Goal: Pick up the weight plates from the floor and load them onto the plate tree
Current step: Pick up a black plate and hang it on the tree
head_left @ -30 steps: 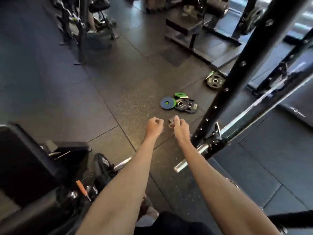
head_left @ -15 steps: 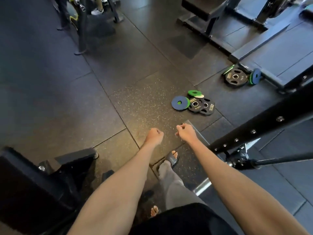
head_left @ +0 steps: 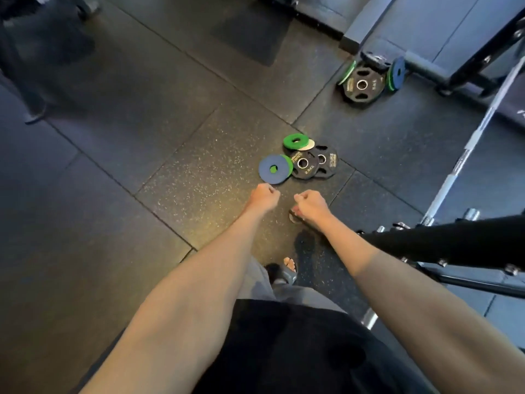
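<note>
Our left hand [head_left: 262, 196] was an empty fist, our right hand [head_left: 311, 204] curled, whether round anything we could not tell, both just short of the weight plates [head_left: 305, 166] overlapping on the floor [head_left: 170, 194]. Pulling one free, we judged, might have sent its neighbours sliding.

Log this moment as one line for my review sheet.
left hand: fisted, empty | right hand: fisted, contents unclear | blue plate, green plate, black plates: on floor, just beyond hands

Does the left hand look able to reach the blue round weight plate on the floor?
Probably yes: the left hand hovers just short of the blue round weight plate, nothing between them, though it is curled and must open.
</note>
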